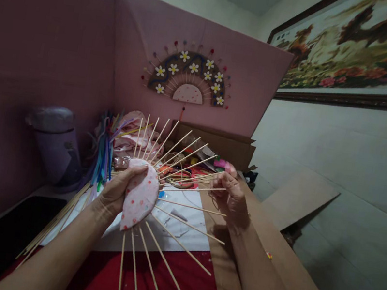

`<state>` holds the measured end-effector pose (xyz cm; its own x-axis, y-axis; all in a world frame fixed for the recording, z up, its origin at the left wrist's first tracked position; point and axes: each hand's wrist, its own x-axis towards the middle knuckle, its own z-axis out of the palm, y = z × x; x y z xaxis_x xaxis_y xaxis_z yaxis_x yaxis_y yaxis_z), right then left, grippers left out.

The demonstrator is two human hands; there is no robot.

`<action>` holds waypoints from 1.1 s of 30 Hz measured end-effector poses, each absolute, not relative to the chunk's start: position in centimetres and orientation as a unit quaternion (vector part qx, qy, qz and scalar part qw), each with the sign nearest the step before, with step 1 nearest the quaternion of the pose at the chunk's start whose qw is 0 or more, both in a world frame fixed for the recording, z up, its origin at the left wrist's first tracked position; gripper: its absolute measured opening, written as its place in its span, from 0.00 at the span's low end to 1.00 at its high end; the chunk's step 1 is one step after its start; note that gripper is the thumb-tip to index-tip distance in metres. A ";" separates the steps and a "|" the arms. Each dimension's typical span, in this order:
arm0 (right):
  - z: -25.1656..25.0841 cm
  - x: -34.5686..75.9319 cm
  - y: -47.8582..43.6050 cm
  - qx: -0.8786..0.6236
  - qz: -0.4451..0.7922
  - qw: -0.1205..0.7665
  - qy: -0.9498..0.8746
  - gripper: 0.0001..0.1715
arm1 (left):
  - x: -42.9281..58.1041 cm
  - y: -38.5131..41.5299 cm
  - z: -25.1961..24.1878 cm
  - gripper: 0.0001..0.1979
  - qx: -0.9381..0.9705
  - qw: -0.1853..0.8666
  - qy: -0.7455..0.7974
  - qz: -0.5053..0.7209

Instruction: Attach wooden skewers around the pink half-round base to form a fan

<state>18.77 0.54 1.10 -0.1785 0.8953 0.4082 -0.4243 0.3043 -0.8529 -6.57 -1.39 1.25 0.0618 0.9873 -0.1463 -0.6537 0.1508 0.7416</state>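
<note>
My left hand (118, 187) grips a half-round piece (140, 200) covered in pale cloth with red dots, thumb on its front face. Several thin wooden sticks (182, 217) fan out from its curved edge, upward, rightward and down. At the right, my right hand (231, 197) has its fingers closed in a pinch around the outer end of one stick. Below the sticks lies a white sheet (192, 199) with grey marks and a small blue spot. Orange-handled scissors (167, 170) are partly hidden behind the sticks.
A finished-looking flowered fan (192, 73) is fixed to the pink board. Purple container (55, 147), coloured pipe cleaners (104, 150) and loose sticks (55, 226) stand or lie at left. Cardboard (231, 278) covers the right side of the red cloth (158, 276). Crumpled pink cloth (133, 130) sits behind.
</note>
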 end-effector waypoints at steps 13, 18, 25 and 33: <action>0.6 19.7 1.1 -0.208 0.522 0.610 -0.559 0.17 | -6.8 -1.4 1.5 0.03 0.246 0.673 0.322 0.619; 0.9 19.9 0.7 -0.201 0.460 0.657 -0.562 0.12 | -6.8 -1.3 1.5 0.04 0.233 0.668 0.318 0.632; 0.0 19.1 0.8 -0.292 0.567 0.482 -0.601 0.18 | -7.3 -1.5 1.8 0.03 0.189 0.684 0.249 0.659; -1.6 15.4 -0.6 -0.368 0.607 0.218 -0.670 0.19 | -7.0 -2.1 2.2 0.06 0.183 0.675 0.189 0.689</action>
<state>15.39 -0.57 -1.56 -0.6336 0.7581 -0.1546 0.2281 -0.0079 -0.9736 -7.01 -2.08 2.18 -0.0217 0.9998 -0.0035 -0.8612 -0.0169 0.5080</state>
